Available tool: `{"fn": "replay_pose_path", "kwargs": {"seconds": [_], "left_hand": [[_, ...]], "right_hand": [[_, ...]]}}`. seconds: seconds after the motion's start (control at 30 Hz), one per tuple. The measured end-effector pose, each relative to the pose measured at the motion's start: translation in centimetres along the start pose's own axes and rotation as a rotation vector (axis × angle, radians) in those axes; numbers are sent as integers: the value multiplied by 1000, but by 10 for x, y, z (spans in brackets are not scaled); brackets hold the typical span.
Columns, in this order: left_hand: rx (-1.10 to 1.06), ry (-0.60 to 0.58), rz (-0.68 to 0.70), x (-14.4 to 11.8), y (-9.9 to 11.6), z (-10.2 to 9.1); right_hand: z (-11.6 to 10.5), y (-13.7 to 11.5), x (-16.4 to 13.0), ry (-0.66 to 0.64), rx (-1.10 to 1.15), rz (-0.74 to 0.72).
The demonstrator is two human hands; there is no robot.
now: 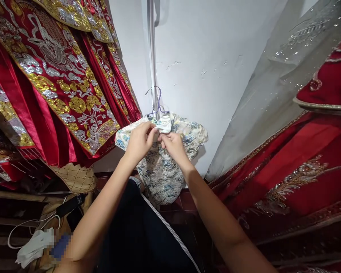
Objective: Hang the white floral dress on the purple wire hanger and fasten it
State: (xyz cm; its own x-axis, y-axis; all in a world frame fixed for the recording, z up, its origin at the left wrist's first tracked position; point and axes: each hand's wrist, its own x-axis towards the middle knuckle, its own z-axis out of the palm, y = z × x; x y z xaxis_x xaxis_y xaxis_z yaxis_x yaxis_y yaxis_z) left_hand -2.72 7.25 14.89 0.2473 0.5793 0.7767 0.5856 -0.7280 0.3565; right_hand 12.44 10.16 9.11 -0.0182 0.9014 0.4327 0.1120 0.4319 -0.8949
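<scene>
A short-sleeved floral shirt (161,178), cream with blue and dark print, hangs on a purple hanger (159,99) against the wall. At the top of its front, just under the collar (166,123), both hands meet. My left hand (142,139) pinches the shirt's front edge, thumb against fingers. Close beside it, my right hand (173,146) also grips the front edge with fingertips together. Whether a button lies between the fingers is too small to make out.
Red costumes with gold and silver embroidery (57,76) hang on the left. To the right are a sheer sparkling white cloth (252,87) and red beaded garments (301,163). A wooden bench (14,197) at lower left bears a dark power strip (71,204), cables and white tissue (35,246).
</scene>
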Motion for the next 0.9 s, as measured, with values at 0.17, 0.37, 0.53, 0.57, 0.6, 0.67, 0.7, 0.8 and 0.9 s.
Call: {"fn": "replay_pose_path", "kwargs": {"seconds": [0.17,0.37,0.53,0.57,0.6,0.67,0.7,0.8,0.9], "left_hand": [[-164,453,-203,-7,-59,-26],[-681,520,-862,-61,-150,-20],[-764,283,-953,-134,-133,37],[-783,252,-959,-140,-126,44],[-800,227,-960,-143,-119,49],[-862,215,-922,-137,-104,50],[-912,214,-883,-130,-96,48],[-1027,150,-696,-104,-59,37],[-926,-30,-515,-86,-11,28]], "right_hand": [[1,42,-14,-63,-47,110],[3,30,-47,-116,48,130],[-3,37,-87,-52,155,195],[-6,43,-98,-19,164,223],[-9,50,-110,7,168,253],[-14,64,-130,8,149,315],[-16,68,-137,-8,124,342],[-18,69,-140,-26,16,331],[-9,53,-126,-59,36,259]]}}
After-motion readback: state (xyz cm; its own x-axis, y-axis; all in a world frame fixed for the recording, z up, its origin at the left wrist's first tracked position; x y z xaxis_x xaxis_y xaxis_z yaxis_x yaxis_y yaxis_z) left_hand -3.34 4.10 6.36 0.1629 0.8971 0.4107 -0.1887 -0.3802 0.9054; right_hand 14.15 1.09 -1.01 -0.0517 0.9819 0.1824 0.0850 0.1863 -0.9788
